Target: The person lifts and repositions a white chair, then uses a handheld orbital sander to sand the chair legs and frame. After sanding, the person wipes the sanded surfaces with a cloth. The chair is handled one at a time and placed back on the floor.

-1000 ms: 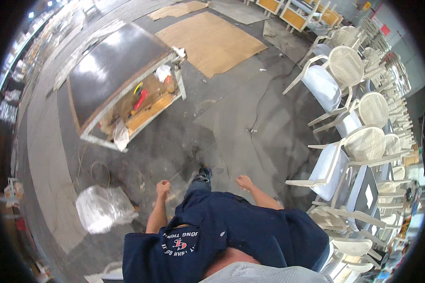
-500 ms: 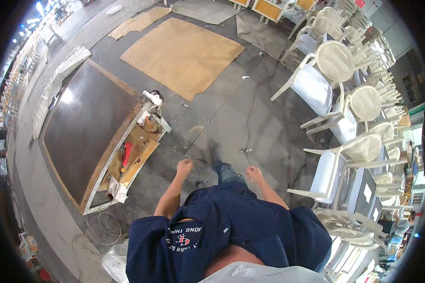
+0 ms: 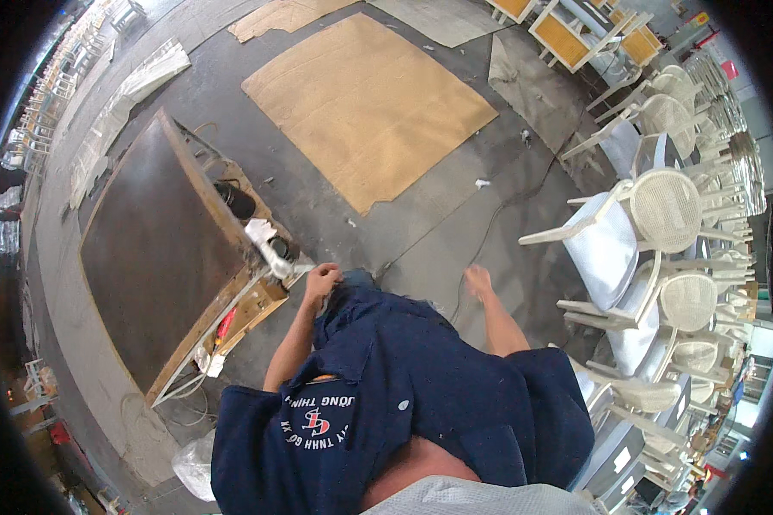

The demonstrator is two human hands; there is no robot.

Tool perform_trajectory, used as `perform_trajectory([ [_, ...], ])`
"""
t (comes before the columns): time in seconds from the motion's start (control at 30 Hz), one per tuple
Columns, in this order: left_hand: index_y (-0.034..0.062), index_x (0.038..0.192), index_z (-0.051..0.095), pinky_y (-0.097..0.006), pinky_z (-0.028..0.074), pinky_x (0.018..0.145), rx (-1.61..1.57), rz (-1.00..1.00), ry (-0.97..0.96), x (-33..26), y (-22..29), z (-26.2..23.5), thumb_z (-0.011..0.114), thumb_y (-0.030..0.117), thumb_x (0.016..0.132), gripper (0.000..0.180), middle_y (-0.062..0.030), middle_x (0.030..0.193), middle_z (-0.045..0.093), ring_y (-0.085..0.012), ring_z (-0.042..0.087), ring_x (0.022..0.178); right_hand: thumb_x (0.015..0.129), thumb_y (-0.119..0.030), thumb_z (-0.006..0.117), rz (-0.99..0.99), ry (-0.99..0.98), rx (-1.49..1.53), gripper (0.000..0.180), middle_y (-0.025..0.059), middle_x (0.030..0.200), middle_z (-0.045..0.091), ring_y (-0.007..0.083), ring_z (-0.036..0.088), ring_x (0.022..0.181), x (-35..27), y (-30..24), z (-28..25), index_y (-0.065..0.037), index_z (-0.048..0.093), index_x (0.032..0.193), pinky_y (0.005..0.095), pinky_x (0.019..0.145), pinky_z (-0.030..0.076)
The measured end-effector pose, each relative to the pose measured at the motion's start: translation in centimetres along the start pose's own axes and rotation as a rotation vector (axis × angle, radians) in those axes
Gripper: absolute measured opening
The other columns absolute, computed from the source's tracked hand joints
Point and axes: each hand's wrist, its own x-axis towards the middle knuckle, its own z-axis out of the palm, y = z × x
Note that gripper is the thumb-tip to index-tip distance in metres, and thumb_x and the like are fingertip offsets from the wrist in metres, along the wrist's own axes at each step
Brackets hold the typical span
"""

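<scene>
One dark, brown-topped wooden workbench (image 3: 159,257) beside curled left hand (image 3: 320,281)

A low wooden bench (image 3: 159,257) with a dark brown top and an open lower tray stands tilted on the floor, a white rag (image 3: 260,232) draped at its near corner.

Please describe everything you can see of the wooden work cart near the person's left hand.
The wooden work cart stands on the grey floor, left of the person. Its broad, dark brown top looks worn and bare. A lower open tray on its near side holds a black round object, a white rag and a red tool. Its pale wood frame looks scuffed. The left hand is close to its corner; contact cannot be told.
</scene>
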Motion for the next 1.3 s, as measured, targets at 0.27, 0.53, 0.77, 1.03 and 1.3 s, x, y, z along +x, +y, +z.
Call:
perform_trajectory([
  [0.27, 0.0023, 0.1, 0.068, -0.027, 0.051, 0.057, 0.337, -0.093, 0.036, 20.0, 9.1, 3.3, 0.06, 0.02, 0.074, 0.032, -0.009, 0.077, 0.068, -0.0139, 0.065, 0.071, 0.084, -0.029, 0.058, -0.48, 0.109, -0.215, 0.031, 0.0093, 0.084, 0.068, 0.0168, 0.065, 0.071, 26.3, -31.7, -3.3, -0.004, 0.064, 0.102, 0.031, 0.066, 0.049],
  [0.53, 0.0046, 0.088, 0.071, -0.038, 0.052, 0.076, 0.818, -0.027, 0.097, 45.9, 10.8, -2.5, 0.059, 0.034, 0.068, 0.037, -0.0161, 0.084, 0.069, -0.0305, 0.067, 0.083, 0.083, -0.03, 0.056, -0.209, 0.062, -0.204, 0.029, 0.0087, 0.075, 0.066, 0.017, 0.063, 0.065, 42.6, -36.8, -4.7, -0.006, 0.065, 0.097, 0.0333, 0.06, 0.05],
  [0.77, 0.0039, 0.099, 0.069, -0.029, 0.05, 0.056, 0.379, -0.068, 0.093, 63.2, 34.5, 0.3, 0.054, 0.017, 0.075, 0.031, -0.0065, 0.068, 0.065, -0.0144, 0.061, 0.058, 0.082, -0.025, 0.053, 0.338, -0.085, -0.061, 0.019, 0.0026, 0.064, 0.054, 0.0163, 0.054, 0.054, 48.5, -42.3, -4.6, -0.008, 0.06, 0.083, 0.0315, 0.044, 0.043],
  [1.03, 0.0044, 0.099, 0.069, -0.029, 0.049, 0.053, 0.253, 0.01, 0.251, 86.2, 51.5, -0.5, 0.053, 0.016, 0.077, 0.03, -0.0081, 0.073, 0.066, -0.0146, 0.061, 0.06, 0.084, -0.022, 0.053, 0.272, -0.175, -0.055, 0.022, 0.0055, 0.075, 0.057, 0.0181, 0.058, 0.064, 74.2, -63.9, -3.2, -0.007, 0.062, 0.096, 0.0318, 0.049, 0.047],
  [1.3, 0.0042, 0.093, 0.07, -0.033, 0.05, 0.045, 0.216, -0.25, 0.343, 94.8, 54.3, -3.1, 0.06, 0.022, 0.076, 0.027, -0.0073, 0.07, 0.065, -0.0179, 0.06, 0.053, 0.088, -0.019, 0.053, -0.248, -0.388, -0.075, 0.026, 0.0066, 0.09, 0.062, 0.0144, 0.06, 0.07, 96.8, -102.5, 6.0, -0.004, 0.06, 0.108, 0.0273, 0.056, 0.049],
])
